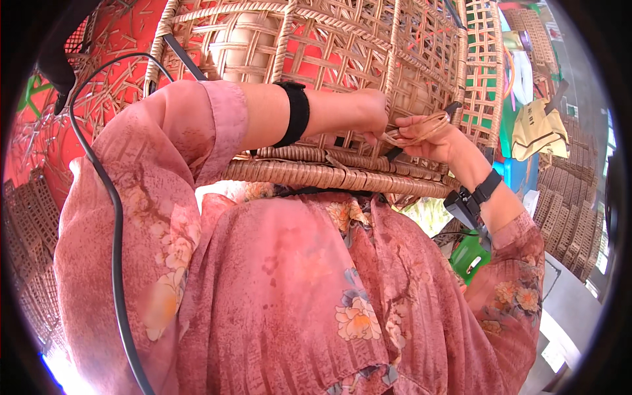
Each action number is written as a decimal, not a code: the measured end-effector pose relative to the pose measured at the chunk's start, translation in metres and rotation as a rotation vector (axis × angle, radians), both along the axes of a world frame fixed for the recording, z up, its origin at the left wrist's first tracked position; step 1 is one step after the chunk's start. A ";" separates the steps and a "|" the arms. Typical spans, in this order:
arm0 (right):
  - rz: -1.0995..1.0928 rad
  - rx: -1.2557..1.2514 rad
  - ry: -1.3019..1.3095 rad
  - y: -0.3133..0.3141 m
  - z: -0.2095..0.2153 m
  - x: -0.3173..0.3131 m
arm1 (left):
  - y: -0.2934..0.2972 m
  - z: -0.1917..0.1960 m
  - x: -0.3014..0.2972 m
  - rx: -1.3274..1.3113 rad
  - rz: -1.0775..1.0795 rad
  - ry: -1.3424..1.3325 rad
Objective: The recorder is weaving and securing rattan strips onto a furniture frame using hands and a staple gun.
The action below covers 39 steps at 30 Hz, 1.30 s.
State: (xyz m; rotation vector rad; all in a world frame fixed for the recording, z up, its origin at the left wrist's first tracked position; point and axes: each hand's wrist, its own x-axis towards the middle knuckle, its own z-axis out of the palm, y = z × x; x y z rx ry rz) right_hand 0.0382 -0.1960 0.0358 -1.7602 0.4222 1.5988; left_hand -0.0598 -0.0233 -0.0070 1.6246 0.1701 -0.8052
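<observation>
A large woven rattan basket (342, 176) lies across my lap, its open lattice facing up and its wrapped rim nearest my body. My left hand (370, 113) is closed low over the lattice, close to the right hand; whatever its fingers pinch is hidden. To its right, my right hand (431, 139) curls its fingers around a small coil of thin rattan strand (421, 129). One end of the coil runs toward the left fingers. Black bands (291, 113) circle both forearms, and a small dark device sits at the right wrist.
Loose rattan scraps (112, 99) litter the red floor at left. A black cable (108, 191) hangs down along my left sleeve. Beyond the basket at right are a yellow cloth bag (540, 130), a green container (470, 253) and stacked woven pieces (573, 210).
</observation>
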 end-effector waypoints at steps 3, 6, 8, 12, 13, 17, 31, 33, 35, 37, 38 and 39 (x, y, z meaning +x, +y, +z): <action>-0.018 0.087 0.029 -0.001 -0.007 -0.002 | 0.003 0.001 0.000 -0.033 -0.018 0.034; 0.017 0.080 -0.034 0.006 -0.004 -0.009 | 0.005 0.000 0.003 -0.024 -0.043 0.022; 0.159 0.044 -0.147 0.008 0.009 -0.013 | 0.004 -0.002 0.005 -0.023 -0.054 0.007; 0.897 -0.145 -0.370 0.011 0.056 -0.014 | 0.007 0.003 0.004 -0.006 -0.065 -0.003; 1.138 -0.229 -0.402 0.013 0.071 -0.016 | 0.007 0.005 0.003 0.006 -0.076 -0.005; 1.427 -0.144 -0.547 0.015 0.112 -0.033 | 0.006 0.002 0.002 -0.019 -0.016 -0.011; 1.805 0.281 -1.082 0.069 0.064 -0.081 | 0.005 -0.008 0.003 -0.133 0.072 -0.009; 1.848 0.344 -1.120 0.066 0.050 -0.076 | 0.006 -0.007 0.002 -0.132 0.078 0.009; 1.884 0.358 -1.151 0.061 0.042 -0.073 | 0.003 -0.011 0.005 -0.080 0.041 0.009; 1.913 0.344 -1.166 0.059 0.041 -0.075 | 0.004 -0.002 0.003 -0.094 0.043 -0.010; 1.868 0.357 -1.143 0.059 0.044 -0.073 | 0.004 0.002 0.002 -0.102 0.041 -0.019; 1.828 0.377 -1.115 0.060 0.050 -0.071 | 0.004 0.000 0.002 -0.100 0.037 -0.021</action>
